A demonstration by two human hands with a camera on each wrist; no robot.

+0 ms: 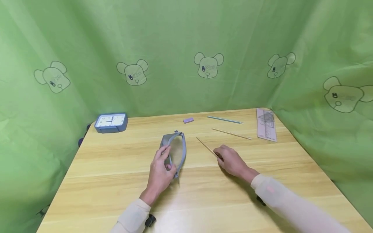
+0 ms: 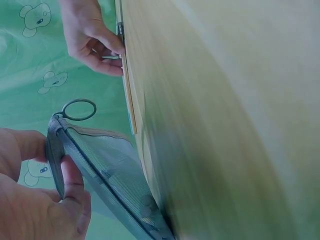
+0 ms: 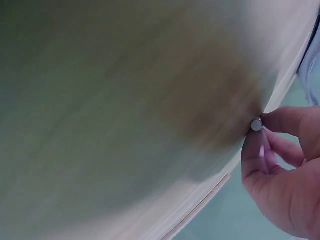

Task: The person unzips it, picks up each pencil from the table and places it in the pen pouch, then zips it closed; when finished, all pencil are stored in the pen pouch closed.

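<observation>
My left hand (image 1: 160, 171) holds a grey-blue zippered pencil case (image 1: 178, 149) by one side of its mouth, thumb and fingers gripping the edge. The mouth gapes open, and a zip with a ring pull shows in the left wrist view, where mesh covers the pencil case (image 2: 110, 162). To the right, my right hand (image 1: 233, 161) pinches a wood-coloured pencil (image 1: 206, 147) near one end, low over the table. Its far end points up and left toward the case. In the right wrist view the round pale end of the pencil (image 3: 256, 125) sits between thumb and finger.
Beyond my right hand lie another wood-coloured pencil (image 1: 231, 133) and a blue one (image 1: 225, 120). A purple eraser (image 1: 188, 120) is behind the case. A pack of clear rulers (image 1: 266, 126) lies at right, a blue clock (image 1: 111, 122) at back left. Green curtains (image 1: 172, 90) surround the table.
</observation>
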